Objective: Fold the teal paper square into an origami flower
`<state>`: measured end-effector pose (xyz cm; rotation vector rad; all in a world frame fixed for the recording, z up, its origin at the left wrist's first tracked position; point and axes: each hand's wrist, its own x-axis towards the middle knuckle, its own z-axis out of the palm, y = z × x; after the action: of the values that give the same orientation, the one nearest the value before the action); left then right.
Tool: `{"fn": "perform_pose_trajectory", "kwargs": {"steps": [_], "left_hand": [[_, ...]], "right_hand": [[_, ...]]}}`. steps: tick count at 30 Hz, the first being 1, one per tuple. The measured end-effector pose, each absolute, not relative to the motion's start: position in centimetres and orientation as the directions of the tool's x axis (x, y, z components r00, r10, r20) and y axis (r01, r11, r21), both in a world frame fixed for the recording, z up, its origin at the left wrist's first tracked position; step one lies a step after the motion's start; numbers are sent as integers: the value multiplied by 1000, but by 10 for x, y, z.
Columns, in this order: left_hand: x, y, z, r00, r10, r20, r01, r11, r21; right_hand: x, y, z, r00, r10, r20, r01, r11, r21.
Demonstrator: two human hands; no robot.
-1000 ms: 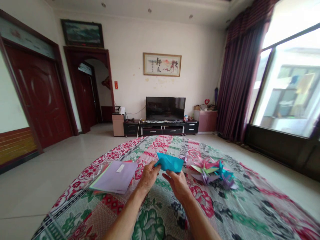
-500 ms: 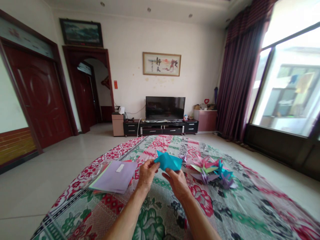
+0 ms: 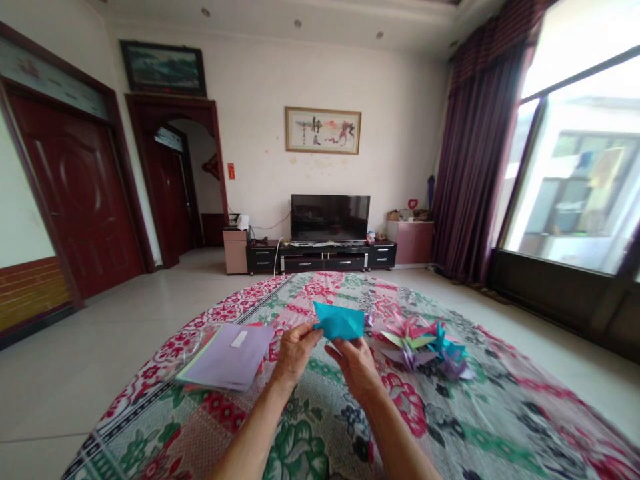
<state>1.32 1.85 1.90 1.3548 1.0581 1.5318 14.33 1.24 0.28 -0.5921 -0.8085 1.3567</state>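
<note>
A folded sheet of turquoise origami paper (image 3: 341,321) is held up over the table between both hands. My left hand (image 3: 295,350) pinches its lower left corner between thumb and fingers. Along the lower right edge, my right hand (image 3: 354,363) grips it, thumb in front; some of its fingers are hidden behind the paper. To the right lie several folded paper cranes, among them a purple one (image 3: 411,358), a turquoise one (image 3: 449,343) and a pink one (image 3: 407,325). A stack of coloured paper sheets (image 3: 225,360), lilac on top, rests to the left.
A round table with a floral tablecloth (image 3: 300,440) fills the foreground. A small white label (image 3: 239,339) lies on the paper stack. Beyond the table stand a television (image 3: 330,218) and a black low cabinet (image 3: 325,259). Purple curtains (image 3: 467,160) hang at right.
The turquoise paper's left part now looks flatter and smoother, with its creased point no longer bulging. My left hand has shifted slightly to the right along it; my right hand stays almost still.
</note>
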Motion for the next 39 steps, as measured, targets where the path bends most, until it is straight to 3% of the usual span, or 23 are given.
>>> {"fn": "perform_pose_trajectory", "kwargs": {"steps": [9, 19, 26, 34, 39], "left_hand": [[12, 18, 21, -124, 909, 398, 59, -394, 917], [19, 18, 21, -259, 923, 285, -146, -329, 933], [15, 16, 22, -181, 953, 242, -123, -266, 956], [15, 16, 18, -210, 946, 247, -64, -266, 962], [14, 18, 15, -200, 941, 273, -40, -286, 957]], "right_hand": [[140, 12, 3, -17, 981, 195, -546, 154, -823], [135, 13, 6, 16, 975, 221, -523, 196, -829], [136, 14, 3, 2, 978, 208, -527, 178, -831], [136, 8, 10, 72, 976, 205, -523, 212, -826], [135, 10, 3, 15, 982, 188, -534, 166, -829]]}}
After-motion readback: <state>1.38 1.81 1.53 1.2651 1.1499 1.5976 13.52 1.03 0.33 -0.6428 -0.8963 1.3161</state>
